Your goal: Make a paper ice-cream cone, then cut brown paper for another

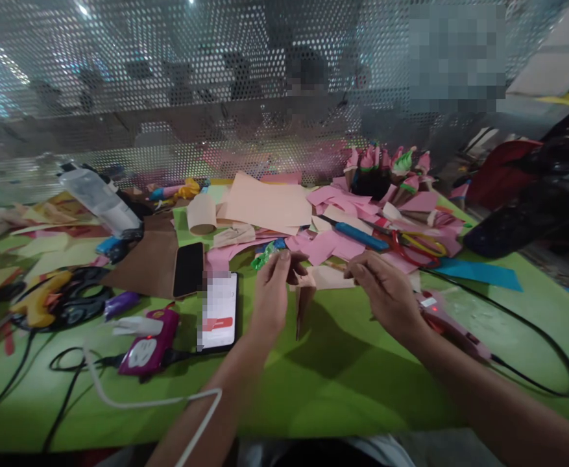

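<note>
My left hand [275, 285] is closed on a small brown paper cone [304, 305], which hangs point down over the green table. The cone's upper rim shows between my fingers. To the right, apart from the cone, my right hand [384, 285] is closed in a pinch; what its fingertips hold, if anything, is too small to tell. Crinkled green wrapping [263, 255] lies just behind my left hand. Pale paper strips [335, 277] lie between and behind the two hands. Beside my right wrist rests a pink glue gun [452, 324] with a black cord.
Pink paper pieces [308, 245], a blue-handled cutter [357, 235] and red scissors [413, 250] lie behind the hands. Paper cones with pink and green tops [403, 162] stand at back right. Leftward are phones [222, 311], a magenta power strip [150, 340], tape [87, 292] and a bottle [102, 198].
</note>
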`<state>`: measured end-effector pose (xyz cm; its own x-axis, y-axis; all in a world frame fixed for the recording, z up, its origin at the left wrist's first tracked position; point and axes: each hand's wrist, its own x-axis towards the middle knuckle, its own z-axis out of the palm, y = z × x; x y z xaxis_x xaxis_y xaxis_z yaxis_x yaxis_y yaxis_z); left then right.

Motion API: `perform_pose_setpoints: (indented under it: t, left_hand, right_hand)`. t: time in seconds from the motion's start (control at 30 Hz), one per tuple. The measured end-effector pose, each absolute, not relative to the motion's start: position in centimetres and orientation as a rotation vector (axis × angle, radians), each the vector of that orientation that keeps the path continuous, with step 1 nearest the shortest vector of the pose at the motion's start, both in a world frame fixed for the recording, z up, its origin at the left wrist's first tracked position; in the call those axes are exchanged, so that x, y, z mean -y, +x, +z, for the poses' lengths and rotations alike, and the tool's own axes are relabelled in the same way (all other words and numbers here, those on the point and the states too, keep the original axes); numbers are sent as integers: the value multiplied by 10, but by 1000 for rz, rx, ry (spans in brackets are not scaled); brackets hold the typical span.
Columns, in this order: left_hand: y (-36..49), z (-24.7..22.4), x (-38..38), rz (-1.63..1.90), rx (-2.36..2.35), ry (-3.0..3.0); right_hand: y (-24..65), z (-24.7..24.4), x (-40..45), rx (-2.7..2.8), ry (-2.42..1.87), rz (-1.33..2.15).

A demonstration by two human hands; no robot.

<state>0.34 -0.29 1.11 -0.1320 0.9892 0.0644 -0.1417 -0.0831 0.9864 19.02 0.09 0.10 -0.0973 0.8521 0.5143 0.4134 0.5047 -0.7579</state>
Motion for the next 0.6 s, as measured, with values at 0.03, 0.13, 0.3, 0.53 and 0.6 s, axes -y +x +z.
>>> perform_pose_setpoints:
  t: [0.03, 0.13, 0.3, 0.53, 0.6]
  left_hand:
    - [2, 11, 1, 1437, -1163, 1094]
    - [-2, 10, -3, 1435, -1189, 1130]
    - [-4, 8, -6, 1409, -1230, 1172]
    - [-2, 5, -6, 1380, -1233, 1192]
    - [-1, 5, -6, 1376, -1228, 1188]
  right_hand:
    - [190, 0, -1, 1686, -1086, 585]
    - [189, -2, -1, 1597, -1084, 755]
    - [187, -1, -2, 1492, -1059, 903]
    - [189, -6, -7, 1386, -997, 1109]
    - [190, -8, -7, 1356, -966, 1150]
